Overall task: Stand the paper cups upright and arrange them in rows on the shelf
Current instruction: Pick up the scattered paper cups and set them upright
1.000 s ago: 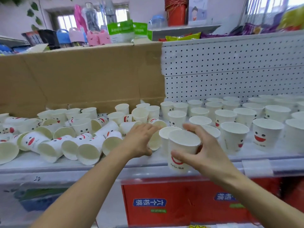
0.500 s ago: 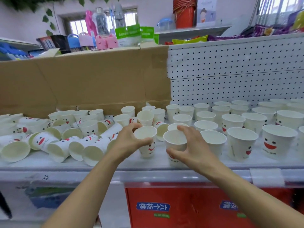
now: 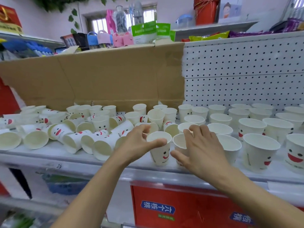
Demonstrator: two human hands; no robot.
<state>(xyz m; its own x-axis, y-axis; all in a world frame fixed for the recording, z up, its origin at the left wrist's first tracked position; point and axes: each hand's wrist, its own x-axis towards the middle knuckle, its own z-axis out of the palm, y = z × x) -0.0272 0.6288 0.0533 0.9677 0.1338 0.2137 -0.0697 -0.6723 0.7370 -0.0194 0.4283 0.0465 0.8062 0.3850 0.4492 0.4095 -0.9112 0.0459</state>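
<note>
The left hand (image 3: 138, 145) now holds a smiley cup (image 3: 159, 149) by its rim, thumb in front and fingers behind. The cup stands straight up on the shelf (image 3: 49, 159), near the front edge. A second ago this hand was only reaching into the pile of fallen cups (image 3: 69, 135). Half a second ago it held the cup a little higher and farther back. So one more cup has come out of the pile and is now standing.

The right hand (image 3: 202, 152) has changed too. A second ago it gripped its cup. Now its fingers are spread and loose over the second cup (image 3: 179, 142), which stands just beside the first, at 3 o'clock from it. I cannot tell if the fingers touch the rim, but they do not look closed on it.

What this means: the front row has grown by two cups toward 9 o'clock. The neat standing cups (image 3: 261, 150) fill the shelf from the middle out to 3 o'clock. Many cups lie on their sides from 9 to 11 o'clock of the hands, so I think a lot of work is left. Next, the left hand likely just needs to let go.
</note>
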